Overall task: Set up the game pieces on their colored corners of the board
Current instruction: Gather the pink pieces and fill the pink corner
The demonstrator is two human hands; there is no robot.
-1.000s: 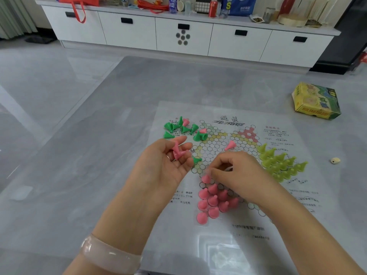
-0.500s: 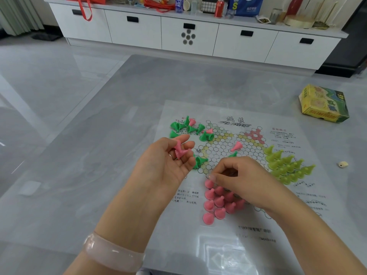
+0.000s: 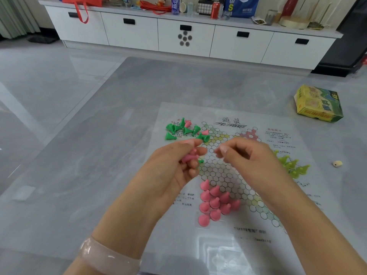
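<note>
As pink pegs (image 3: pixel 190 157) feed the near corner, left hand (image 3: pixel 174 165) cups spares.
Right hand (image 3: pixel 244 155), fingertips pinched, seemingly empty, reaches to take one.

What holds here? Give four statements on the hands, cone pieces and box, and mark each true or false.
1. The left hand holds pink plastic cone pieces. True.
2. The green plastic cone pieces stand in neat rows. False: they lie jumbled at the printed paper board's far left corner.
3. The yellow cardboard box sits on the board. False: it lies off it, far right.
4. Pink cones stand grouped at the near corner. True.
</note>
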